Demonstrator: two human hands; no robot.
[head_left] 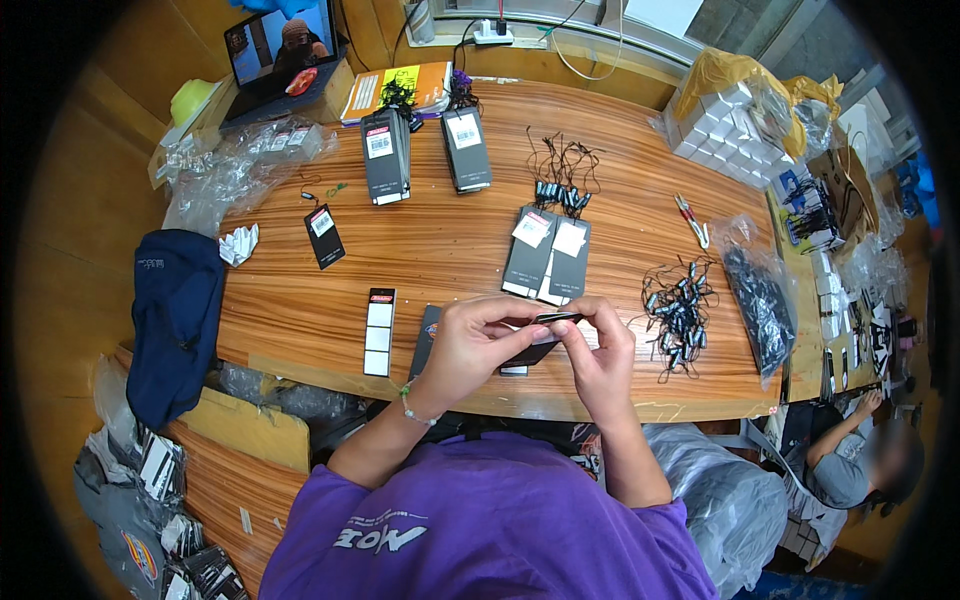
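Near the front of the wooden table, my left hand and my right hand come together, both with pinched fingers. Between them they grip a dark hang tag, seen nearly edge-on with its top edge up; whether it is one tag or more I cannot tell. Partly behind my left hand lies a grey tag. Left of that sits a strip of white labels. Just beyond my hands are two piles of grey tags with white stickers and black strings. A tangle of black string fasteners lies to the right.
Two stacks of tags stand at the back, and a single tag lies at the left. Pliers and a plastic bag of black strings are at the right, below a pile of white boxes. Another person sits at far right.
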